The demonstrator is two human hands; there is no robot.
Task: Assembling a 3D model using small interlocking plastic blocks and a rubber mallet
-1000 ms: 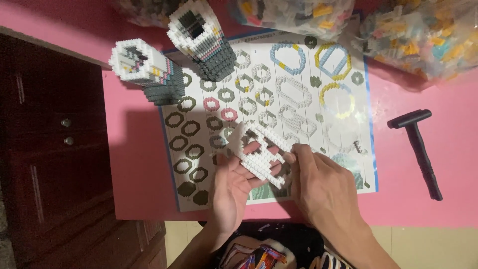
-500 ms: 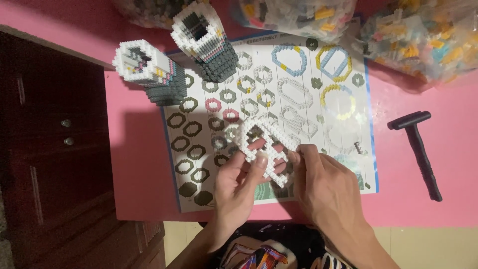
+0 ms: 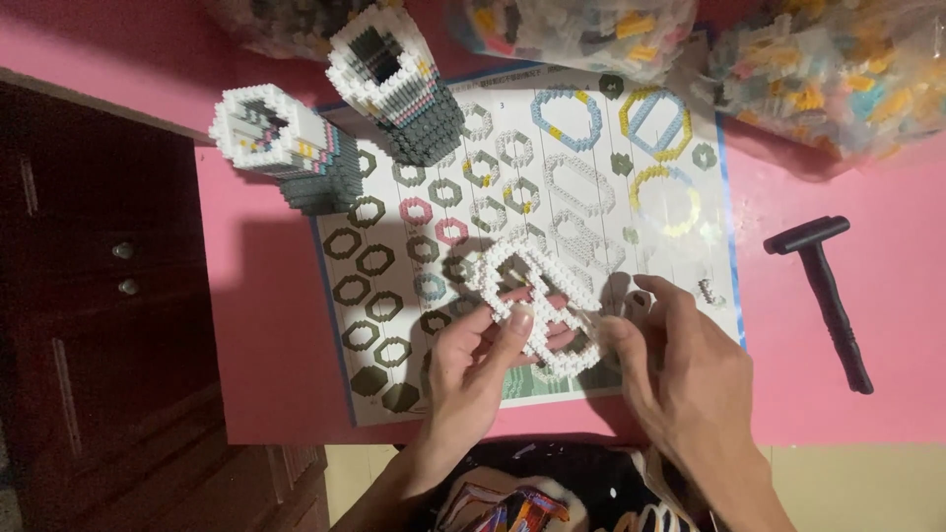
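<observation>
The white brick lattice [image 3: 532, 305] (a flat frame of linked rings) is held just above the instruction sheet [image 3: 522, 227] on the pink counter [image 3: 266, 325], with the grip of the left hand [image 3: 473, 369] and the right hand [image 3: 690, 374] closed on its lower edge. Two hollow brick towers [image 3: 335, 108] stand at the sheet's far left corner. Clear bags of mixed coloured bricks [image 3: 690, 39] lie along the far edge, and a black hammer-shaped tool [image 3: 826, 296] lies to the right.

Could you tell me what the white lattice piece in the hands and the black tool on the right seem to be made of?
White lattice: probably plastic, built of tiny studded bricks, with a bumpy, slightly glossy surface. Black tool: likely moulded plastic, uniformly matte black with no metallic shine, though metal cannot be ruled out.
</observation>
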